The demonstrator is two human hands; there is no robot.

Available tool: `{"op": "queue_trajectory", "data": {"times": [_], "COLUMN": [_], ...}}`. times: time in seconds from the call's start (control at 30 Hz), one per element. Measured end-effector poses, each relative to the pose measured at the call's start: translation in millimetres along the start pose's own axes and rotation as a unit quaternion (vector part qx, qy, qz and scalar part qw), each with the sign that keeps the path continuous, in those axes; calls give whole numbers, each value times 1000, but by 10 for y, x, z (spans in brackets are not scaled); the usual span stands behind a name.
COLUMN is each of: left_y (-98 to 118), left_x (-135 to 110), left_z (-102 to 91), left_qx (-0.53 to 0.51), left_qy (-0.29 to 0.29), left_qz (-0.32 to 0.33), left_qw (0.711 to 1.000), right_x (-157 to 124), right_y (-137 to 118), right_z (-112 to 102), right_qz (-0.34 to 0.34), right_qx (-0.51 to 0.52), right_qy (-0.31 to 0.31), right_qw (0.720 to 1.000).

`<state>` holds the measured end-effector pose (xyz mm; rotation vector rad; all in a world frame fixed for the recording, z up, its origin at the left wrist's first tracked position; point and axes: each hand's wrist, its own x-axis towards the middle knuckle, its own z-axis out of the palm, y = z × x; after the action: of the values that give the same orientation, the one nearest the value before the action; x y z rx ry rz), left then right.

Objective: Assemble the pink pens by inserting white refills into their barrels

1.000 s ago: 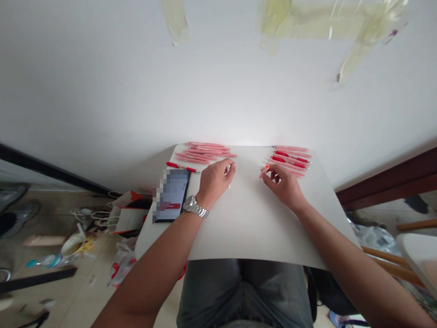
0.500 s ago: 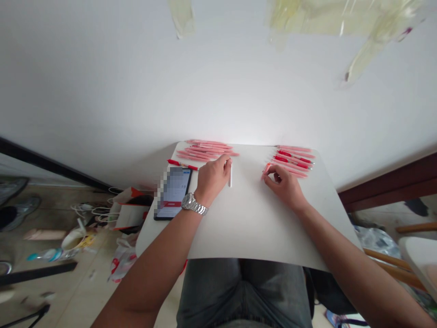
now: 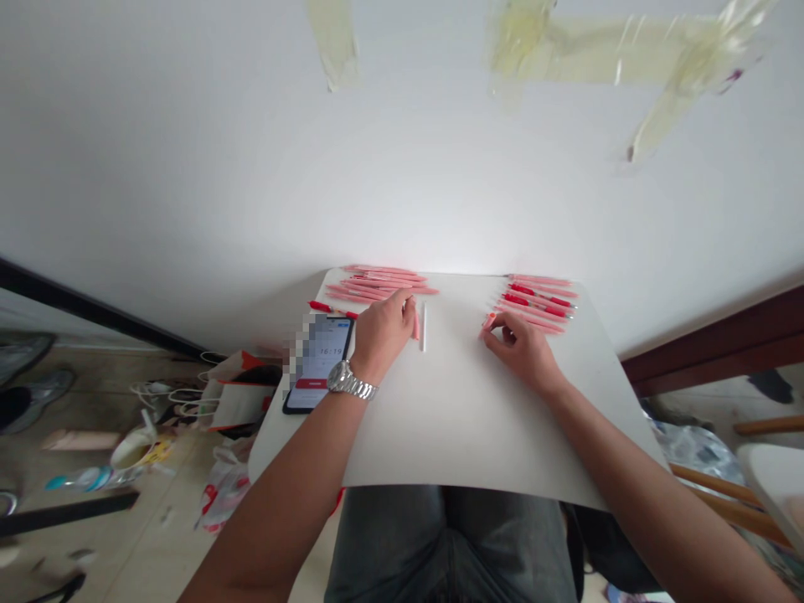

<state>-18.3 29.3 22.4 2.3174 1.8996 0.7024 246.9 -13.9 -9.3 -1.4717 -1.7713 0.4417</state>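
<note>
The wall (image 3: 402, 184) fills the upper half of the view, with the white table (image 3: 452, 419) set against it. On the table's left side lies the phone (image 3: 336, 339), its screen now reading 16:19, where half a second ago only part of those digits showed.

The left hand (image 3: 383, 331) reaches in from the lower left, palm down, back of the hand uppermost, thumb and forefinger pinched together. The right hand (image 3: 518, 347) comes from the lower right, its fingers curled and their tips brought together, almost as in the earlier frames.

Left pens (image 3: 380, 280) lie in a loose pile at the back, just beyond the left hand; right pens (image 3: 540, 293), mostly pink with a couple of red ones, lie just beyond the right hand. The watch (image 3: 352, 381) sits on the left wrist. A red pen (image 3: 323, 306) lies above the phone, one end behind the left hand.

The white rod (image 3: 423, 327), at the left fingertips half a second ago, now lies just beside them, apart. A pink piece (image 3: 416, 325) has come into view in the left pinch; it seems to be a pen part, though it is small and half hidden. The right fingertips grip a pink tube (image 3: 487, 323), tilted, with an orange end.
</note>
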Motion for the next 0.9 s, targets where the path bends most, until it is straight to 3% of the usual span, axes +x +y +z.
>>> {"op": "queue_trajectory", "data": {"times": [0.13,0.33,0.53,0.73,0.9], "left_y": [-30,-47,-31,10,100], "left_x": [16,25,15,2,-53], "left_z": [3,4,-7,10,90], "left_qx": [23,35,24,-56,-156], "left_qy": [-8,-19,-19,-9,-20], "left_qz": [-12,-12,-15,2,83], "left_qw": [1000,999,999,998,984], "right_x": [1,5,-9,6,1], "right_y": [-23,-11,-41,-9,-30], "right_z": [-20,-20,-71,-70,-53], "right_qz": [-10,2,7,8,4], "right_qx": [17,-2,66,147,176], "right_qy": [34,-3,26,11,-17], "right_qw": [999,1000,997,989,984]}}
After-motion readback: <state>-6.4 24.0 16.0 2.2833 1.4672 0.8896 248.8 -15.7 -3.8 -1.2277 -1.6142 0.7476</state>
